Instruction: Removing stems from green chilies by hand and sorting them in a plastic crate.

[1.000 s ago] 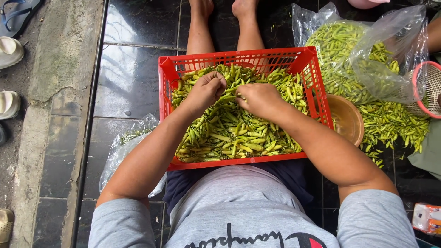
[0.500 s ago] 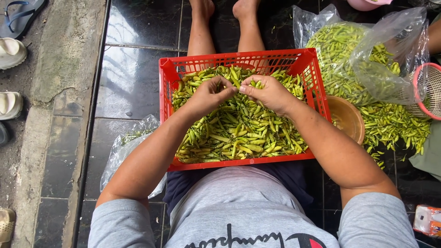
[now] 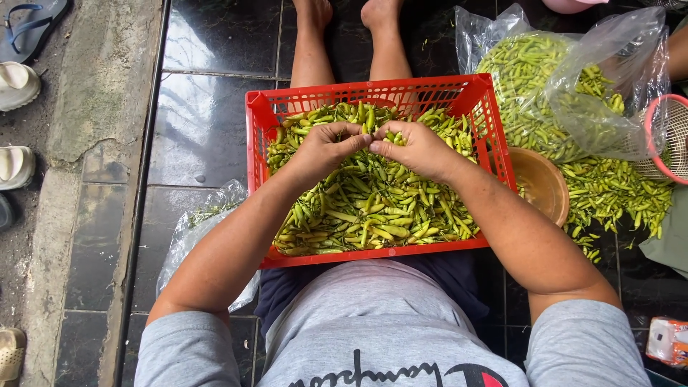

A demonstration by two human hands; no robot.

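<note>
Both hands meet over the red crate (image 3: 259, 179): left hand (image 3: 324, 149) and right hand (image 3: 414, 148) pinch one green chili (image 3: 368, 119) pointing up-frame, well inside the crate's walls.

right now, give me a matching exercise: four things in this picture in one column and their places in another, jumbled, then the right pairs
Things:
1. red crate
2. brown bowl
3. crumpled clear bag
4. white shoes

Places:
A. far left, off the tiles, on the rough ground
B. under the left forearm, left of the crate
C. on the person's lap, full of green chillies
D. on the floor against the crate's right side

Pairs: 1-C, 2-D, 3-B, 4-A
</note>
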